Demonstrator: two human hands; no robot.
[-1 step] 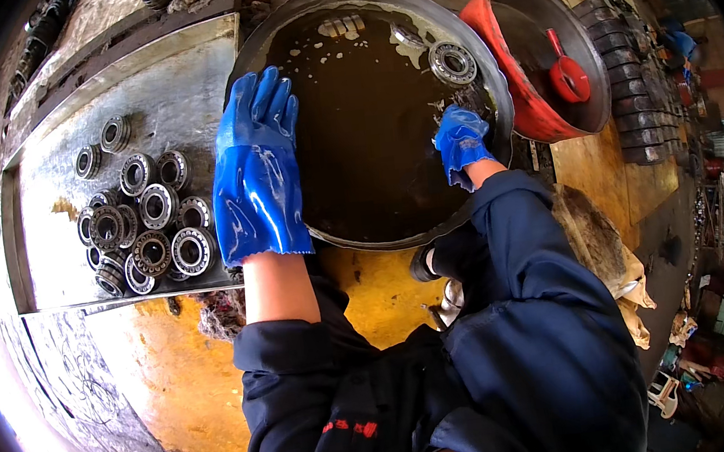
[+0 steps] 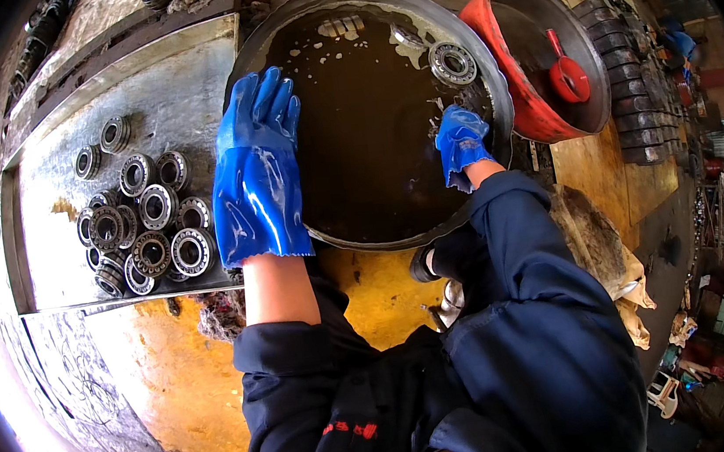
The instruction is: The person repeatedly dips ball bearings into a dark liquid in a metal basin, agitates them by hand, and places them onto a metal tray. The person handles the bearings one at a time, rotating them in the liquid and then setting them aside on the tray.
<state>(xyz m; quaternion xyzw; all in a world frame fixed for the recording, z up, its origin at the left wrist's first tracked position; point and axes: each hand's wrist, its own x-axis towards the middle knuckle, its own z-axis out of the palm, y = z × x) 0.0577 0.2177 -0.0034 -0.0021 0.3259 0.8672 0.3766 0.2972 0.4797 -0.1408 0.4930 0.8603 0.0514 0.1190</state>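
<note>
My left hand (image 2: pixel 259 171), in a long blue rubber glove, rests by the left rim of a wide round metal basin (image 2: pixel 489 63), its fingers stretched out and holding nothing. Dark brown liquid (image 2: pixel 361 129) lies in the basin. At its right inside, my right hand (image 2: pixel 462 138), gloved in blue too, reaches down with fingers curled and closed. The fingertips and whatever they grip are hidden. Just beyond that hand, a roller bearing (image 2: pixel 452 63) lies against the basin's inner right side. Small dark bits sit by the right fingers.
To the left, a shallow metal tray (image 2: pixel 59 284) bears several bearings (image 2: pixel 158 206). A red-sided round tub (image 2: pixel 516 77) stands right of the basin with a red ladle-like tool (image 2: pixel 570 79) inside. Black ribbed parts (image 2: pixel 635 96) line up farther right. A dirty rag (image 2: pixel 223 315) lies below the tray.
</note>
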